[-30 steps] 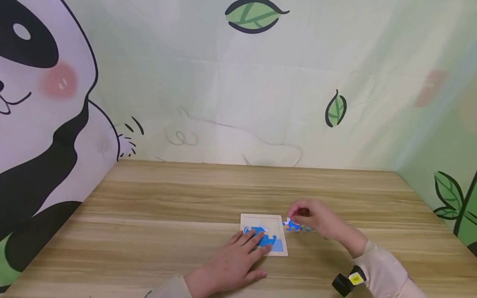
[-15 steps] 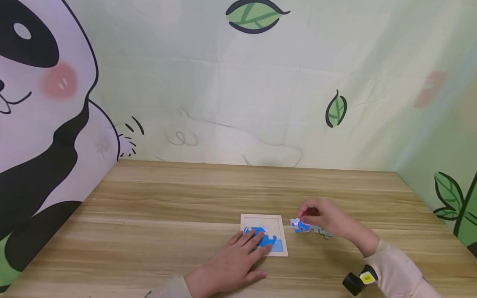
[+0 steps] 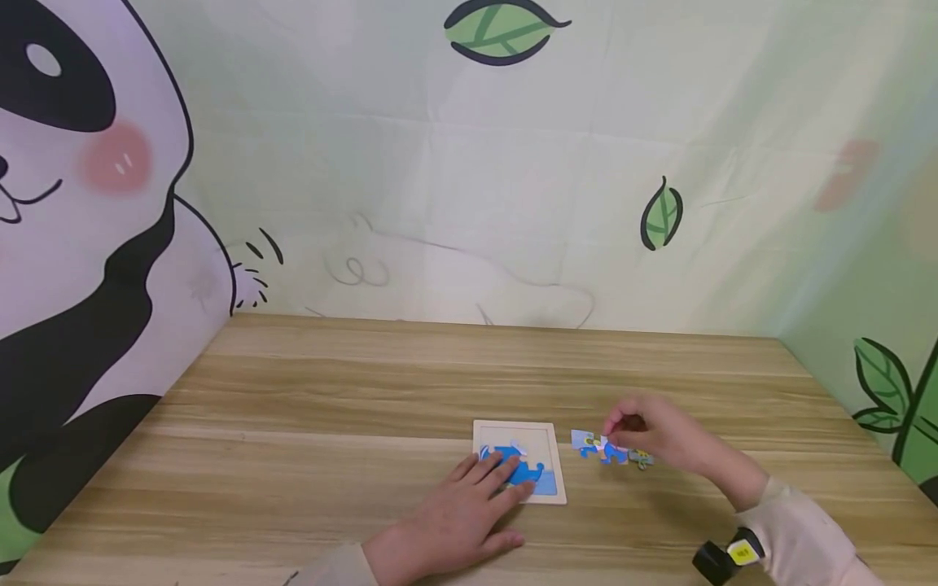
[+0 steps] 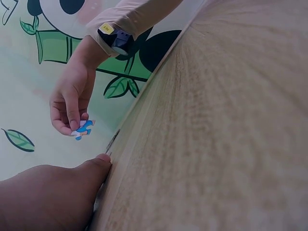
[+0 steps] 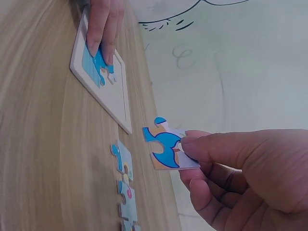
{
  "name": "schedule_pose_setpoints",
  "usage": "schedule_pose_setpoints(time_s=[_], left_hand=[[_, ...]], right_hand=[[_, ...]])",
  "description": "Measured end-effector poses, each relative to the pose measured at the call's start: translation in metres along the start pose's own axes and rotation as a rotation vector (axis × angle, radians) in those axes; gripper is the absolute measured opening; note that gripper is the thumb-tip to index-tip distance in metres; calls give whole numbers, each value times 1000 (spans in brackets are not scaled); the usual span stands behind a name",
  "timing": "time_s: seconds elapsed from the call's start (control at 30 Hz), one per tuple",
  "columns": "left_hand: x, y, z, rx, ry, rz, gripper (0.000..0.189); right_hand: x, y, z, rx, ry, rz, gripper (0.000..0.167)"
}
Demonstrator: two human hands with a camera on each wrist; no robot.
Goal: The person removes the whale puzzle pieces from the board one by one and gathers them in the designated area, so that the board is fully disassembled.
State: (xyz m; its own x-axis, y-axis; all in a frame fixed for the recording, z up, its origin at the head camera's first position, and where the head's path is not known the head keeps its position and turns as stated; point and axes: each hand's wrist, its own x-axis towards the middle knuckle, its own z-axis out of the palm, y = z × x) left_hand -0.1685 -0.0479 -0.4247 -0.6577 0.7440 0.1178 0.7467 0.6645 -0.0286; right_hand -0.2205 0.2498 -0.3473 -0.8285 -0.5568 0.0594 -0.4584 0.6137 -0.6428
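My left hand (image 3: 462,509) rests palm down with its fingers spread over a small pale wooden puzzle tray (image 3: 561,482), pressing on the fitted blue pieces (image 3: 526,473). Bare wood shows in the tray's upper part. Between thumb and fingers of my right hand (image 3: 663,435) is a jigsaw piece (image 5: 166,150), blue and orange with a pale corner, held up off the table. It overlaps a row of loose jigsaw pieces (image 5: 128,206) in the head view. From the left wrist view, the held piece (image 4: 83,130) hangs below the right hand's fingertips.
The wood-grain table (image 3: 330,391) runs back to a wall printed with leaves (image 3: 662,216) and a large panda (image 3: 168,268). A black device with a yellow label (image 3: 721,560) is strapped at the right wrist.
My right hand has moved rightward with the jigsaw piece, from beside the tray to over the loose pieces, uncovering more of that row. The left hand and tray have stayed put.
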Motion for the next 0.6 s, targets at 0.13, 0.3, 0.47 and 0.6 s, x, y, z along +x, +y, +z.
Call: schedule_pose_setpoints(time_s=[0.13, 0.3, 0.47, 0.6], left_hand=[[0, 0, 0, 1, 1, 1, 58], [0, -1, 0, -3, -1, 5, 58], [0, -1, 2, -7, -5, 6, 59], [1, -1, 2, -5, -6, 3, 59]], right_hand=[[-4, 4, -1, 10, -8, -9, 4], [-7, 8, -2, 8, -14, -9, 4], [-11, 12, -3, 3, -17, 3, 4], [-15, 16, -3, 11, -19, -4, 4]])
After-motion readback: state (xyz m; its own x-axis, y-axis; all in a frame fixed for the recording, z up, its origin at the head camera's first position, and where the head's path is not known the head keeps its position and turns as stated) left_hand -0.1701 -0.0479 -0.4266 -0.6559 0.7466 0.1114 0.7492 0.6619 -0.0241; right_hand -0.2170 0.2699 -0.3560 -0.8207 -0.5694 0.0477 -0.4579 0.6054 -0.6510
